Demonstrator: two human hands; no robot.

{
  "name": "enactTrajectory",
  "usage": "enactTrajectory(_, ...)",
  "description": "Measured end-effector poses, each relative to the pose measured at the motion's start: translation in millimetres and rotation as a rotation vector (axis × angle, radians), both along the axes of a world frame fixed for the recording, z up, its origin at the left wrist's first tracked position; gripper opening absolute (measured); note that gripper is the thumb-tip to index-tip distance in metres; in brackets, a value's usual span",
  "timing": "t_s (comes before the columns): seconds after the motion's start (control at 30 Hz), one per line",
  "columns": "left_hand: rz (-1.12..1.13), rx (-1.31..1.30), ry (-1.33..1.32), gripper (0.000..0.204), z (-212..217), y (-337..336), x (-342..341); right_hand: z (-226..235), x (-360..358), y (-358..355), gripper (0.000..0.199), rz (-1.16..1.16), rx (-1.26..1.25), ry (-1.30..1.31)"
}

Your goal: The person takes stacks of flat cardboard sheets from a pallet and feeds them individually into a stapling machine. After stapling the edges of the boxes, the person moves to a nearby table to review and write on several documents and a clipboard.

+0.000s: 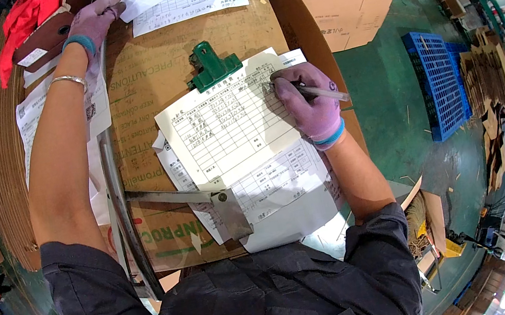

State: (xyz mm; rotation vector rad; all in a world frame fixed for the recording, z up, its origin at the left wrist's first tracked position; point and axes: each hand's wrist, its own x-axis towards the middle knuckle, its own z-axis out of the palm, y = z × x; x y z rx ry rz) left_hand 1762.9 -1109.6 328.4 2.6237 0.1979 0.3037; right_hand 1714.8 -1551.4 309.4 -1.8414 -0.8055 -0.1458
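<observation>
In a purple glove with a teal cuff, my right hand (312, 102) is closed round a pen (327, 93). Its tip is at the upper right of a cream form (232, 137), a ruled table with handwriting in some rows. A green clip (210, 66) grips the form's top edge, and several white printed sheets (272, 177) lie under it. Up at the far left, my gloved left hand (93, 25) pinches the left edge of another printed sheet (186, 0), thumb and fingers together at its corner.
Brown cardboard (144, 109) covers the surface under the papers. A metal bar (118, 200) with a bracket (232, 214) crosses near my body. Red cloth (24, 29) and a dark red box (46, 42) lie far left. Blue pallets (437, 83) and flattened cartons (341, 9) stand at right.
</observation>
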Motion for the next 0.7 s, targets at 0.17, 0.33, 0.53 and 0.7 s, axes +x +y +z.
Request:
enactTrajectory(0.17,0.003,0.015,-0.007,0.033,2.3,-1.2,-2.6,2.2,-1.2,0.3,0.011,0.016,0.017,0.061)
enactTrajectory(0.33,0.016,0.014,0.004,0.032,4.8,-5.1,-3.3,-1.4,-1.9,0.7,0.011,-0.025,0.028,0.050)
enactTrajectory(0.53,0.038,0.075,-0.050,0.032,4.5,-11.0,-5.8,3.7,0.5,-0.1,0.011,0.021,-0.028,-0.023)
enactTrajectory(0.7,-0.005,0.014,-0.080,0.031,3.1,-9.4,-5.9,0.3,-3.4,0.2,0.012,-0.052,0.012,0.032)
